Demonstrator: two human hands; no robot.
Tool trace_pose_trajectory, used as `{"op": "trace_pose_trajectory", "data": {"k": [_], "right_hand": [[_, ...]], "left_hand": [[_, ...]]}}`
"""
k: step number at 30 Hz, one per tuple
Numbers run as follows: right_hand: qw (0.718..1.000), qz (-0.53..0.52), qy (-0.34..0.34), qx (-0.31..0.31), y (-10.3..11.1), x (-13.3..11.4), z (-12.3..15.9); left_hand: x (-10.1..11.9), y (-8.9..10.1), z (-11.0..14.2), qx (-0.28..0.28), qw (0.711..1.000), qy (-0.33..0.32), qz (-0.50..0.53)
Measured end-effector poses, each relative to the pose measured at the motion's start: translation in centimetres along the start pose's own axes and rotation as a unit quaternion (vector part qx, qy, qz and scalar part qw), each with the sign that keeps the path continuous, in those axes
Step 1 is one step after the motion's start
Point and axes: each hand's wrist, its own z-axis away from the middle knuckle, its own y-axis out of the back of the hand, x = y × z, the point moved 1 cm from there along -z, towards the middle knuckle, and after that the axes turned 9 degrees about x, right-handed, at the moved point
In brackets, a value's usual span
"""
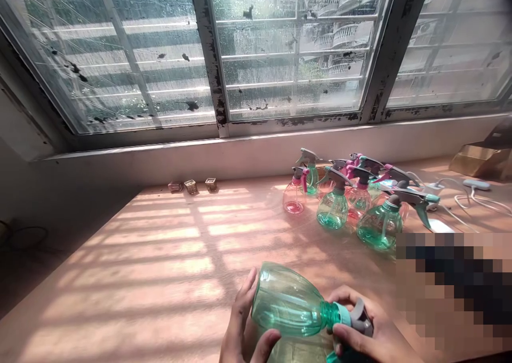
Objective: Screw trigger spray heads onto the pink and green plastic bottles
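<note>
Window: dark frame with flaking paint, panes smeared, standing beyond the bench's back edge
Bench: wooden top, left edge running slantwise; from where I stand, a broad sun-striped stretch reaches from that edge past the middle, giving the hands room to move
Spray bottles: pink and green, grouped upright towards the back edge, right of middle, bounding that room
Carton: brown, at the back right corner
Green bottle: towards the bench's front, held on its side, base left, neck right, apart from the group
Left hand: fingers and thumb spread about the base, holding it
Right hand: thumb and fingers pinching the teal collar, beside the grey trigger
White block: cabled, near the carton
Small cubes: three, by the back left corner
</note>
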Motion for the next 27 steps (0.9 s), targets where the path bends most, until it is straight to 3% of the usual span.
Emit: {"op": "trace_pose_trajectory", "data": {"k": [6,14,19,24,27], "right_hand": [[0.998,-0.053,-0.023,-0.004,0.4,-0.2,-0.1],[0.999,-0.039,-0.015,-0.026,0.1,-0.4,0.2],[0.999,-0.015,0.022,-0.029,-0.4,-0.6,0.3],[0.999,-0.033,0.000,-0.024,0.0,-0.1,0.2],[0.999,-0.032,-0.003,-0.013,0.1,0.2,0.2]], "left_hand": [[-1.0,0.4,-0.6,-0.012,0.998,-0.052,-0.045],[-0.7,-0.3,-0.1,-0.017,0.998,-0.040,-0.040],[-0.4,-0.4,0.1,0.009,0.999,-0.033,0.010],[0.0,-0.1,-0.3,0.033,0.991,-0.091,-0.092],[0.1,-0.3,-0.2,0.022,0.989,-0.108,-0.095]]}}
